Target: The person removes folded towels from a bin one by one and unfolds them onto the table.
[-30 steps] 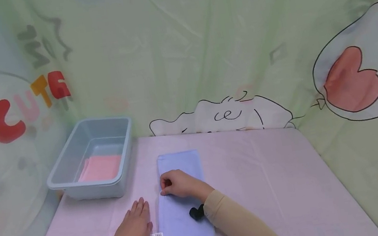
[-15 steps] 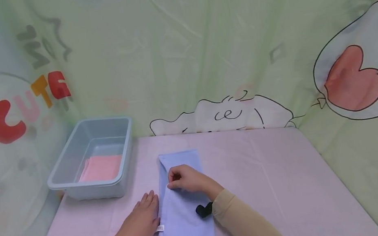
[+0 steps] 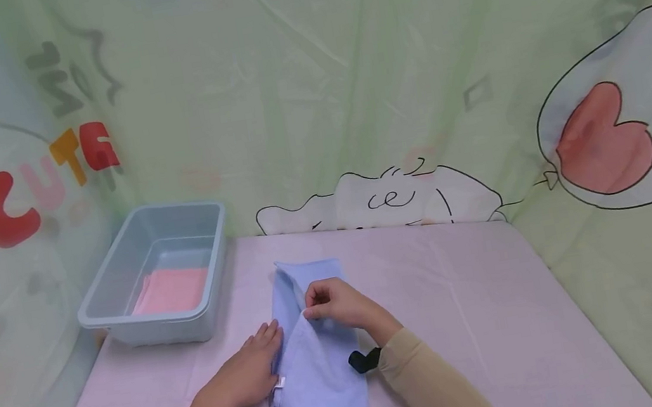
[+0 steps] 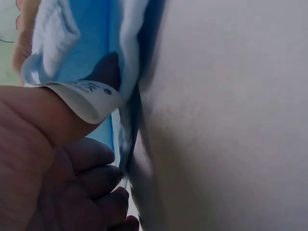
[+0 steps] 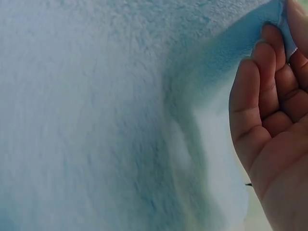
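Note:
A light blue towel point(image 3: 331, 395), folded into a long strip, lies on the table with its upper layer partly raised. Between thumb and fingertips my right hand point(image 3: 342, 304) pinches that layer's left edge, lifting it into a peak; the right wrist view shows the plush fabric point(image 5: 96, 120) rising to the pinch. My left hand point(image 3: 244, 373) lies along the towel's left edge, fingers extended forward. A white label point(image 4: 91, 101) crosses the left thumb in the left wrist view, and the thumb's tip reaches in beside the layers.
At the back left stands a grey-blue plastic bin point(image 3: 160, 331) with folded pink cloth point(image 3: 173, 289) inside. The table point(image 3: 460, 324) has a pale pink cover. Printed curtains point(image 3: 283, 96) hang along the back and sides. Each wrist carries a small black mount point(image 3: 365, 361).
My right hand has moved right and slightly away, drawing the towel's upper edge with it so a fold opens at the left. The left hand has slid forward and right against the towel's edge.

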{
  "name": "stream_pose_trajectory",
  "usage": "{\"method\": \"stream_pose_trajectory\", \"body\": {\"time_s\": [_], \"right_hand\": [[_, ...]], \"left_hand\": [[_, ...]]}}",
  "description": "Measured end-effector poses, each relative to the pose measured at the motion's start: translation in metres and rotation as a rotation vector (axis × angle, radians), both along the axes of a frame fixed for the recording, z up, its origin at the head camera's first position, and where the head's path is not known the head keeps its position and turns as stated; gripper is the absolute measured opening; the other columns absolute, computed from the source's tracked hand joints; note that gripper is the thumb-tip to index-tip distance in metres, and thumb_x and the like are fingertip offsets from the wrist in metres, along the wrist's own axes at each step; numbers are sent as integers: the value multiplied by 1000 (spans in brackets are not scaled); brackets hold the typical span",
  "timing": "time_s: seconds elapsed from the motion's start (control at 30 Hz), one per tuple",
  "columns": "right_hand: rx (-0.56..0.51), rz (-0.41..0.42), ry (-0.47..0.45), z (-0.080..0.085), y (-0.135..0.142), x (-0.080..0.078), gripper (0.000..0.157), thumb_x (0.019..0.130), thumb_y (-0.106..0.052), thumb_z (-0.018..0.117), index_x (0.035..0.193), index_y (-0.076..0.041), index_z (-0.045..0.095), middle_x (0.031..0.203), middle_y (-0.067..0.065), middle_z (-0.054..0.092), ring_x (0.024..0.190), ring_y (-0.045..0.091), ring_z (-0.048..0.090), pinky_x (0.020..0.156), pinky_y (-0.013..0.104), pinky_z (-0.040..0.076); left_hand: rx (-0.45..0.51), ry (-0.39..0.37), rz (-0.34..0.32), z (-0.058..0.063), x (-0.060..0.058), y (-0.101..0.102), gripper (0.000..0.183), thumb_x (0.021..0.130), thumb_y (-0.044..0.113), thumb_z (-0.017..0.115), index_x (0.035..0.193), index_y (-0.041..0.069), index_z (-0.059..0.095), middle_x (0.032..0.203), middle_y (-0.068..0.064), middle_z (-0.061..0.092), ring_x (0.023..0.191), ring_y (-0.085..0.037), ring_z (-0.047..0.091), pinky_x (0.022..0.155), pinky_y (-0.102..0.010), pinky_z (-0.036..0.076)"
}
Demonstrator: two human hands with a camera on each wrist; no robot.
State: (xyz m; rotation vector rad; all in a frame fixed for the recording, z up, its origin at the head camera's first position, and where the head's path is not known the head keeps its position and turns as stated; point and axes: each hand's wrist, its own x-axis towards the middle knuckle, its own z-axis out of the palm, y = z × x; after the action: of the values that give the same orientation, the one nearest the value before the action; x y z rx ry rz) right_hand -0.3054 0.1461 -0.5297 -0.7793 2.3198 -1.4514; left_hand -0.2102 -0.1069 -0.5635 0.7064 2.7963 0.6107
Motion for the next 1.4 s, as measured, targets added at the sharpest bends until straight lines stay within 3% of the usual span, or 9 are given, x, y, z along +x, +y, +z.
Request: {"method": "stream_pose_trajectory", "body": {"time_s": [0.23, 0.37, 0.5, 0.7, 0.97, 1.4], "right_hand": [[-50, -41, -18, 3, 19, 4, 16, 94, -6, 80, 89, 1, 67, 80, -4, 61, 77, 7, 58, 73, 21, 49], [-71, -61, -47, 6, 32, 6, 15, 94, -4, 79, 91, 2, 66, 82, -4, 61, 78, 8, 58, 74, 21, 51], [-83, -80, -61, 9, 48, 8, 14, 95, -1, 78, 93, 4, 64, 83, -4, 61, 80, 8, 59, 75, 22, 53], [-106, -90, -61, 12, 71, 12, 15, 94, 1, 77, 94, 8, 62, 84, -3, 62, 80, 8, 61, 77, 23, 56], [-89, -119, -51, 8, 99, 14, 14, 94, 1, 76, 94, 6, 63, 84, -2, 63, 79, 9, 64, 80, 31, 59], [-34, -191, -75, 0, 142, 22, 13, 96, -1, 75, 96, 6, 64, 83, -1, 65, 80, 10, 64, 79, 29, 59]], "left_hand": [[24, -14, -58, -5, -10, 4, 81, 94, 17, 75, 164, -3, 39, 177, -19, 31, 167, -39, 24, 133, -58, 26], [27, -25, -67, -2, -10, 6, 79, 93, 13, 72, 164, -3, 39, 176, -19, 31, 167, -40, 24, 133, -59, 26], [20, -31, -55, 2, -9, 7, 82, 94, 19, 76, 163, -4, 39, 176, -20, 32, 166, -41, 26, 133, -59, 26], [4, -66, -12, 4, -12, 10, 110, 78, 38, 95, 163, -3, 39, 177, -18, 30, 167, -39, 25, 134, -57, 25], [-35, -91, 23, 6, -13, 13, 113, 78, 42, 95, 165, -1, 38, 178, -15, 29, 168, -37, 22, 135, -56, 23], [-87, -77, 21, 9, -13, 9, 113, 81, 46, 93, 165, -2, 36, 179, -17, 27, 168, -38, 21, 135, -57, 22]]}}
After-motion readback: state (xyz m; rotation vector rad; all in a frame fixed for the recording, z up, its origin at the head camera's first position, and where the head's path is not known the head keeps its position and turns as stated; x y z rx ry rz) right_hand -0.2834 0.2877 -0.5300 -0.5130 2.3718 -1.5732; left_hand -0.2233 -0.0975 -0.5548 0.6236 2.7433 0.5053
